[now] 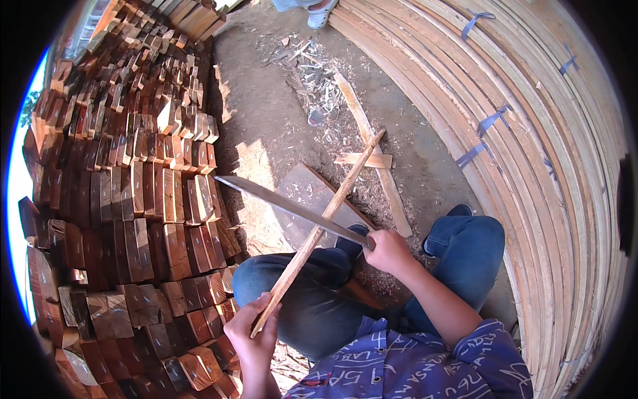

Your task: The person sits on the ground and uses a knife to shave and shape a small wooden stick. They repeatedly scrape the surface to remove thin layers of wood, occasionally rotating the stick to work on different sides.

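My left hand (pixel 254 327) is closed round the near end of a long, narrow wooden stick (pixel 299 258), which slants up and away to the right. In my right hand (pixel 389 251) is a machete (pixel 279 201), its long grey blade pointing to the far left. The blade crosses over the stick near the stick's middle; whether it touches the wood I cannot tell. My right fingers wrap the machete's handle, which they mostly hide. Beneath the stick's far part, a flat board (pixel 312 199) and a short wood piece (pixel 372 160) lie on the ground.
Stacked dark timber (pixel 139 246) rises along the left. Long pale planks (pixel 465 100), bound with blue ties, line the right. A pale wood strip (pixel 392 193) lies on the ground near wood shavings (pixel 319 80). Another person's shoe (pixel 321 14) shows at the far edge.
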Available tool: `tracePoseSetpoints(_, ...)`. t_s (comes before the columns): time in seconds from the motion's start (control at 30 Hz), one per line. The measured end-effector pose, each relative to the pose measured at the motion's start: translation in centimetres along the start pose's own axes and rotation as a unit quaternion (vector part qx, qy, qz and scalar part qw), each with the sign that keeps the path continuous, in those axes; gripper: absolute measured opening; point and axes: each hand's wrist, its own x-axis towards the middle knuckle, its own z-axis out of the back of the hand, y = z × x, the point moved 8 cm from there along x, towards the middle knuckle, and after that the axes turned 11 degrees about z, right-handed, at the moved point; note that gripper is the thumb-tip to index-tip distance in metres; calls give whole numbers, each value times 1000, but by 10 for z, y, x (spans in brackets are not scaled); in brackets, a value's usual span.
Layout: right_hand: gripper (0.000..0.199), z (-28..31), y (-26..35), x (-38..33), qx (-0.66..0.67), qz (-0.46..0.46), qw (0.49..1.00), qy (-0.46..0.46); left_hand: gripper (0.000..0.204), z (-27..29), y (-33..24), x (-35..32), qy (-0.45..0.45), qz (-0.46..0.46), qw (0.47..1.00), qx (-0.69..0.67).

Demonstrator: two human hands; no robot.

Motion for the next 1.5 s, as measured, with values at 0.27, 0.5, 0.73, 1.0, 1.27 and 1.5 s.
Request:
tracePoseSetpoints(0.27, 22, -7, 11, -11, 52, 62, 997, -17, 18, -4, 15, -2, -11, 32, 999, -14)
tracePoseSetpoints(0.5, 15, -3, 29, 3, 48, 86, 994, -57, 20, -1, 3, 3, 27, 45, 998, 37)
tracePoseSetpoints(0.73, 20, -10, -23, 7, 11, -10, 1000, -27, 17, -4, 18, -3, 6, 36, 999, 12)
tracePoseSetpoints(1.0, 22, 5, 26, -6, 13, 76, 997, -14, 14, -5, 11, -7, -31, 21, 999, 4)
tracePoseSetpoints(1.27, 22, -8, -16, 9, 4, -18, 1000, -14, 14, -2, 24, -10, -58, 47, 997, -36)
tracePoseSetpoints(1.5, 20, -4, 33, 3, 35, 114, 992, -46, 15, -3, 18, -7, -62, 79, 982, -160)
